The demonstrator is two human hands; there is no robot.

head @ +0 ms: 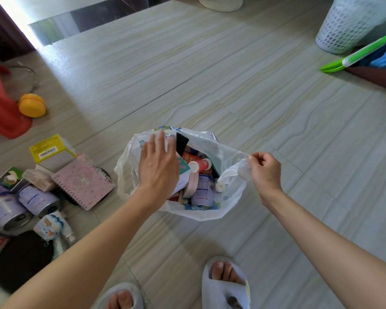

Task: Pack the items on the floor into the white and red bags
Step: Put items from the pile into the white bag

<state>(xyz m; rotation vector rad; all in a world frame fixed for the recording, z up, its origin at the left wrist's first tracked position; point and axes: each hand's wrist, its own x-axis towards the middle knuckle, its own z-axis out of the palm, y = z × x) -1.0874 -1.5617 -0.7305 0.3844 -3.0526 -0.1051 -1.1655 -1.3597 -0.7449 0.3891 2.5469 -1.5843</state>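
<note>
A white plastic bag (pixel 226 198) stands open on the floor in the middle, filled with several cans, tubes and boxes. My right hand (pixel 265 169) pinches the bag's right handle and holds it out. My left hand (pixel 157 162) hovers flat over the bag's left side, fingers spread, holding nothing. On the floor to the left lie a pink spiral notebook (pixel 85 182), a yellow box (pixel 50 150), two tin cans (pixel 37 200) and a small blue and white pack (pixel 49 225). No red bag shows.
A red plastic stool (pixel 0 108) and a yellow ball (pixel 32 105) sit at the far left. A white perforated basket (pixel 348 23) and a green-handled tool (pixel 361 52) are at the top right. My slippered feet (pixel 225 284) stand below the bag.
</note>
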